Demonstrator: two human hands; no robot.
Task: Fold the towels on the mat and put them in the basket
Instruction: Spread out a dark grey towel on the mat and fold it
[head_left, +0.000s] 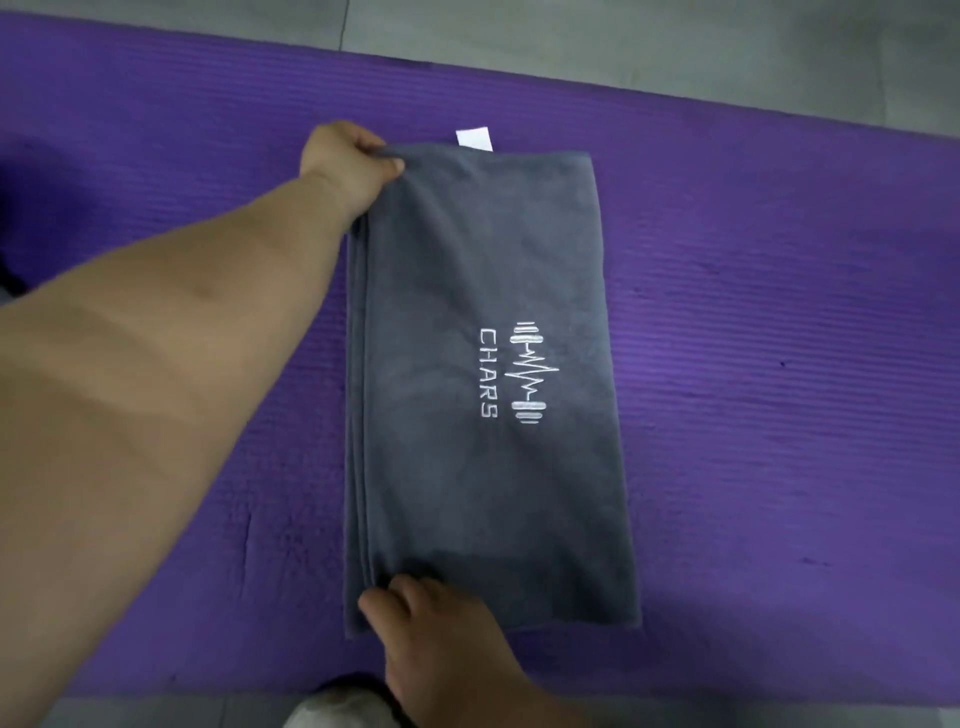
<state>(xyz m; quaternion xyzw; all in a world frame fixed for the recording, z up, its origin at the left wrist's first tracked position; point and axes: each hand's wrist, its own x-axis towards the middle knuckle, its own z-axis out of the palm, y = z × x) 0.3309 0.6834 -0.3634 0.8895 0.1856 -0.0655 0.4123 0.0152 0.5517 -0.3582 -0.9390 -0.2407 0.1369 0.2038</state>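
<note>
Left arm: bare, stretched forward and to the right from the left edge of view, forearm filling much of the frame. Left hand (345, 158) at the far left corner of the folded grey terry towel (483, 260); thumb on top, fingers curled over the edge, pinching the corner.

Right hand (441, 629): enters from the bottom edge, back of hand up, wrist low. Thumb and bent forefinger sit on the towel's near left corner. Pinch or plain press: cannot tell.
</note>
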